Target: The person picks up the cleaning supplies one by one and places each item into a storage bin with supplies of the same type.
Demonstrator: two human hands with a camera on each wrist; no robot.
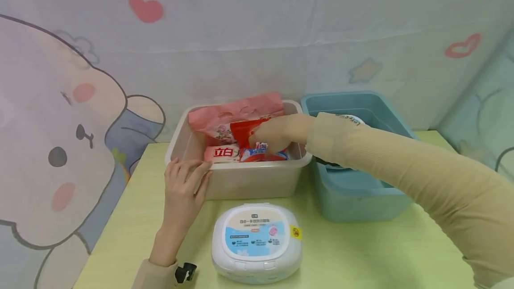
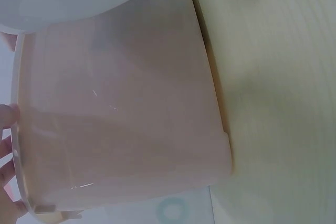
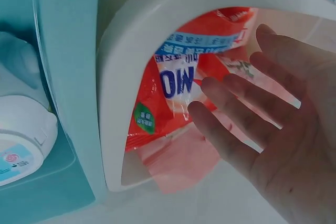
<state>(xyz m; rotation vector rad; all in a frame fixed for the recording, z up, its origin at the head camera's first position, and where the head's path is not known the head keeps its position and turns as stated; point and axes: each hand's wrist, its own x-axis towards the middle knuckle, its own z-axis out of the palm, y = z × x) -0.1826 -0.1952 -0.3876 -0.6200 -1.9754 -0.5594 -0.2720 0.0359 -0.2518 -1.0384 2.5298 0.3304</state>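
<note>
My left hand (image 1: 184,189) rests on the near left corner of a beige plastic bin (image 1: 249,183); in the left wrist view its fingers (image 2: 7,170) lie along the rim. Inside the bin, my right hand (image 1: 275,134) reaches over a red detergent bag (image 1: 242,132) lettered OMO in the right wrist view. There its fingers (image 3: 247,135) are spread, holding nothing; whether they touch the bag I cannot tell. Around it lie a pink floral bag (image 1: 237,110), a pink-white pack (image 1: 222,153) with red characters, and a blue-and-red pack (image 1: 263,155).
Right of the beige bin stands a teal bin (image 1: 361,202), holding a white-lidded container (image 3: 23,140) and partly covered by my right sleeve. A white box (image 1: 257,269) with a blue label sits on the table in front. A printed cloth (image 1: 241,35) hangs behind.
</note>
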